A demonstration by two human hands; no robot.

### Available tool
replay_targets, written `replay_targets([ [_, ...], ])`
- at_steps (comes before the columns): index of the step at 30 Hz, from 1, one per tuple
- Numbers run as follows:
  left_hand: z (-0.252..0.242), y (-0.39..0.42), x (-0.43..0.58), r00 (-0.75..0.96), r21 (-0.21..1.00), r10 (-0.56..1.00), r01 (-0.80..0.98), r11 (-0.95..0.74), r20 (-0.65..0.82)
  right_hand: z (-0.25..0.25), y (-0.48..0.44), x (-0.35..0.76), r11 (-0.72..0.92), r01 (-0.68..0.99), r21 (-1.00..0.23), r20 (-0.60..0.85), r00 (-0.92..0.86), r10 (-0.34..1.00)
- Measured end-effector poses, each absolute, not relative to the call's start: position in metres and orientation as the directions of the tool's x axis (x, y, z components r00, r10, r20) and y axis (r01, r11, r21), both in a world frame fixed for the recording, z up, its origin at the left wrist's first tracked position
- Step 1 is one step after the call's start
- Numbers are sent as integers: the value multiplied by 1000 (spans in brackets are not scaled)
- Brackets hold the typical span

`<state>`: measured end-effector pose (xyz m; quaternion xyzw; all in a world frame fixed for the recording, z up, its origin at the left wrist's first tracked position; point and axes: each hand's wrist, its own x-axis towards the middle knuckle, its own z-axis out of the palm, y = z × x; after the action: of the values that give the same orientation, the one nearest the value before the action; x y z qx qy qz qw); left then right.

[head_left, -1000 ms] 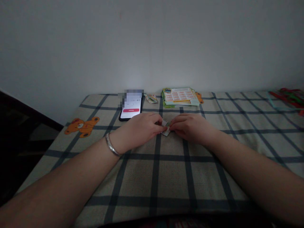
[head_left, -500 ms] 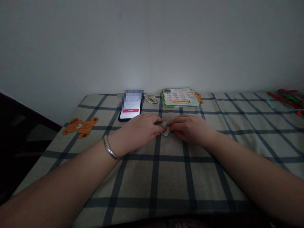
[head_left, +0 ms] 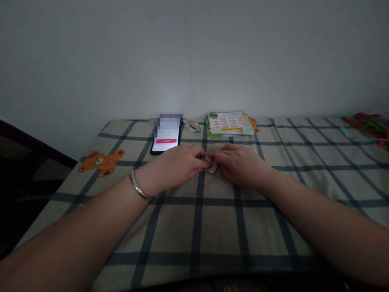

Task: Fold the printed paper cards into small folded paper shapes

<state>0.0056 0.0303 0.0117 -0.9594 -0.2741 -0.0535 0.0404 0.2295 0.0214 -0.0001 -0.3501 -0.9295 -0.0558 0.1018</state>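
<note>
Between my hands, low on the checked cloth, is a small folded piece of paper (head_left: pixel 212 168), partly covered by fingers. My left hand (head_left: pixel 182 164), with a silver bangle at the wrist, pinches its left side between thumb and fingers. From the right, my right hand (head_left: pixel 240 164) presses its fingertips onto the paper's upper right part. The fingertips of both hands nearly meet there. How the paper is folded beneath them cannot be made out.
A lit phone (head_left: pixel 165 138) lies just beyond my left hand. Behind the hands are a small folded paper (head_left: pixel 192 126) and a stack of printed sheets (head_left: pixel 229 123). Red and green strips (head_left: pixel 369 127) lie at far right. The checked cloth (head_left: pixel 219 227) covers the surface up to the wall.
My right hand's fingers have shifted slightly left and over the paper, covering more of it. My left hand keeps its pinch.
</note>
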Motion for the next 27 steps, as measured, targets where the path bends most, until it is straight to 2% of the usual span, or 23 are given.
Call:
replay_targets([
  [7, 23, 19, 14, 791, -60, 608, 612, -789, 70, -2, 23, 230, 773, 633, 52, 231, -760, 607],
  [13, 20, 24, 11, 820, -58, 564, 570, -819, 93, -7, 26, 230, 791, 612, 28, 277, -765, 582],
  [19, 19, 30, 4, 842, 2, 535, 537, -844, 72, -6, 30, 229, 776, 629, 48, 255, -758, 600],
  [27, 27, 19, 3, 778, 51, 627, 626, -779, 28, -5, 31, 234, 780, 624, 35, 280, -756, 592],
])
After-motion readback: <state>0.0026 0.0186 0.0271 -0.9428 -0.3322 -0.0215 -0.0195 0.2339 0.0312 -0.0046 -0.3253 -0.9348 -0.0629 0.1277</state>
